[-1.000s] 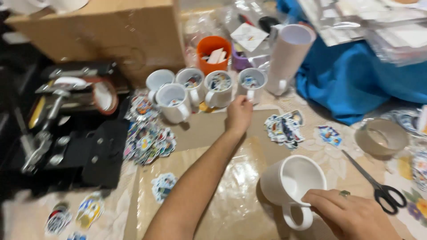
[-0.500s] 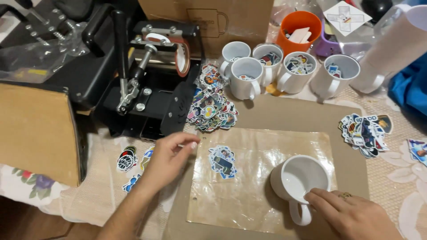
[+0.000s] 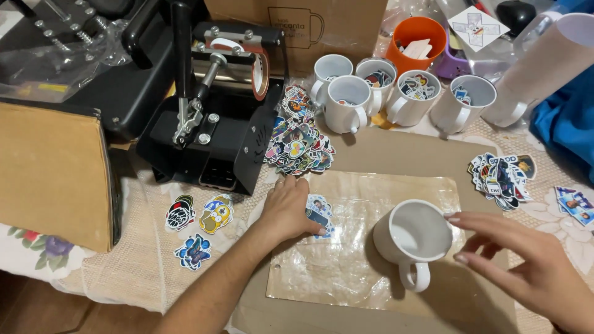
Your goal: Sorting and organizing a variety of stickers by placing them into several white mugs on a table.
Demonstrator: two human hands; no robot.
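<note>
The bench [image 3: 142,266] wears a pale lace-patterned cloth over a floral one that shows at its 8 o'clock edge. Below that edge, at 7 o'clock, a strip of brown wooden floor [image 3: 43,309] is visible. A blue cloth [image 3: 566,124] is bunched at 3 o'clock. The light is warm and even, with soft shadows under the standing things.

Warm, even indoor light from overhead; soft shadows pool beside the white ceramic mug [image 3: 413,238]; glare streaks the crinkled clear plastic sheet [image 3: 365,247]; the right hand [image 3: 532,269] blurs slightly; edges bow a little; the centre is sharp.
</note>
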